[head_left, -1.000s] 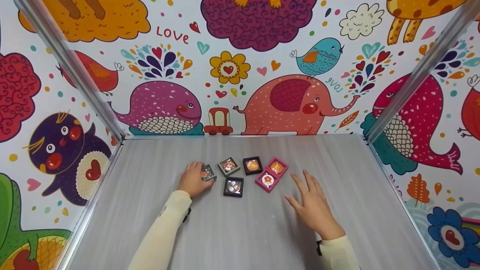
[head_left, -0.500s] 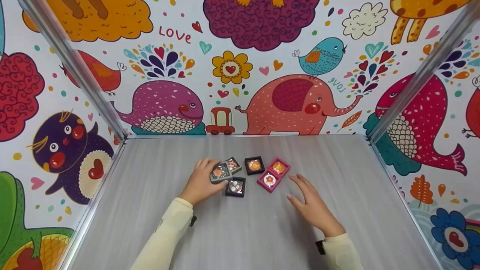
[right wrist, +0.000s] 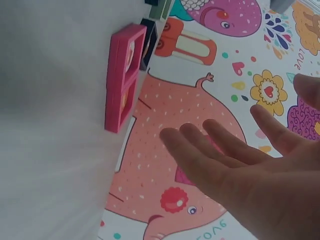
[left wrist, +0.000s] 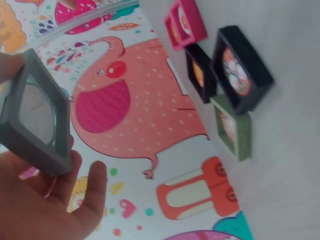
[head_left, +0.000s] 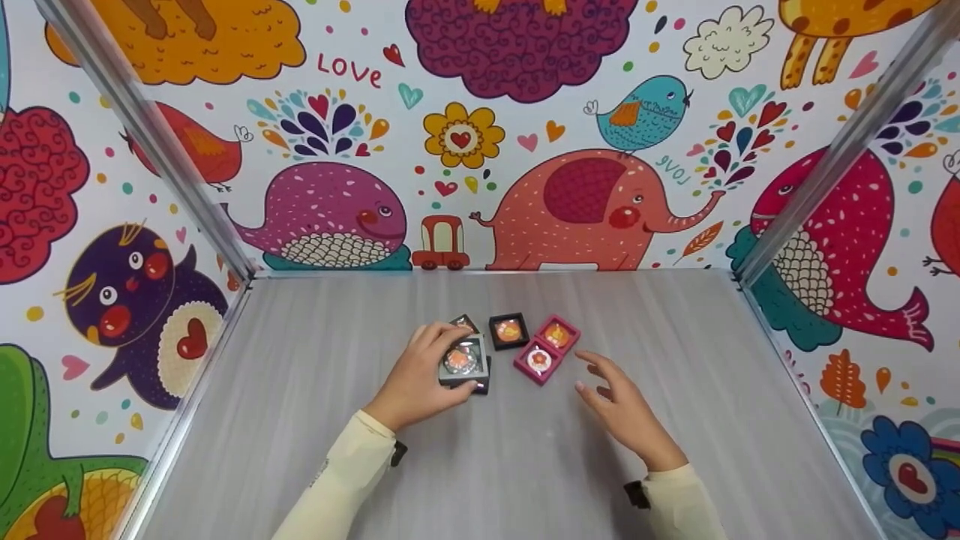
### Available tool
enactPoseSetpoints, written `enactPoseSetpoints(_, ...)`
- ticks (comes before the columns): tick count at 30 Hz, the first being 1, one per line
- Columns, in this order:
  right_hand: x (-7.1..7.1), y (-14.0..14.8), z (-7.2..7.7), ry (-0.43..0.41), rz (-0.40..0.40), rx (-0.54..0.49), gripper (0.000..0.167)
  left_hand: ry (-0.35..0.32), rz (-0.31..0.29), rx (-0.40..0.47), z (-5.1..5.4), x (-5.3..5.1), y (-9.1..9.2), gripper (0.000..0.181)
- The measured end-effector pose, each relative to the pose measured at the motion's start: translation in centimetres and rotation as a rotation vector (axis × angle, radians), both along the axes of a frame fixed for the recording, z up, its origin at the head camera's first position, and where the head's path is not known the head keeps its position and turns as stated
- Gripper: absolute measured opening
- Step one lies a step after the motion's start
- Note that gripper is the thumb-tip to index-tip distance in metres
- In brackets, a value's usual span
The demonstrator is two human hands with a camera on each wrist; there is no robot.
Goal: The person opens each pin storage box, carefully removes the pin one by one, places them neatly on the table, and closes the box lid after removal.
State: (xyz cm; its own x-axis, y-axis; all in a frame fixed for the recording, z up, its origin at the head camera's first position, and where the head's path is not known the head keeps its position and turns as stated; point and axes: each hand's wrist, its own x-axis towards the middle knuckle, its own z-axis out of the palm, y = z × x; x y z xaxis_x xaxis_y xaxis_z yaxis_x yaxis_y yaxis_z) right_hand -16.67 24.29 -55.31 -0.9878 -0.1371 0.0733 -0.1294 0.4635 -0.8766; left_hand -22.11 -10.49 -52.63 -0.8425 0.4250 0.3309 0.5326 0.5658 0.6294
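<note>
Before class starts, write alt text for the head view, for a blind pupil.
A left hand holds a grey frame over a pale table; a right hand, holding nothing, hovers near two adjoining pink frames. A black frame lies beside them.

Grey frames (head_left: pixel 462 358): one, in left grip (head_left: pixel 416 379)
Green frames (left wrist: pixel 232 126): one, just beyond left grip
Black frames (head_left: pixel 509 331): two, one near left grip, one between grips
Pink compartments (head_left: pixel 548 349): two, near right grip (head_left: pixel 626 409)

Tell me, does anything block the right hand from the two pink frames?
Nothing visible does. In the head view, the right hand hovers just right of the pink frames, with no other object between; the nearby black frame sits on their opposite side.
</note>
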Motion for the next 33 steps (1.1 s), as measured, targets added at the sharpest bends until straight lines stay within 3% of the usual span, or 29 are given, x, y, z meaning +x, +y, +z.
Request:
enactPoseSetpoints(6, -0.2, -1.3, 0.0, -0.079, 0.036, -0.172, 0.047, 0.023, -0.058, 0.016, 0.9, 0.9, 0.9, 0.071)
enactPoseSetpoints(14, -0.3, -3.7, 0.4, -0.260, 0.153, -0.603, 0.049, 0.068, -0.175, 0.032, 1.9, 2.1, 2.7, 0.074)
enactPoseSetpoints(18, -0.3, -4.4, 0.6, -0.362, 0.238, -0.755, 0.049, 0.089, -0.218, 0.032, 2.2, 2.6, 3.8, 0.075)
enactPoseSetpoints(23, 0.1, -4.8, 0.7, -0.492, 0.381, -0.946, 0.053, 0.057, -0.244, 0.027, 2.5, 3.1, 4.7, 0.075)
enactPoseSetpoints(29, 0.2, -5.2, 0.3, -0.468, 0.505, -1.063, 0.056, 0.084, -0.274, 0.034, 2.4, 3.3, 5.2, 0.077)
enactPoseSetpoints(33, 0.3, -5.3, 0.1, -0.445, 0.534, -1.115, 0.059, 0.109, -0.291, 0.035, 2.2, 3.2, 5.5, 0.079)
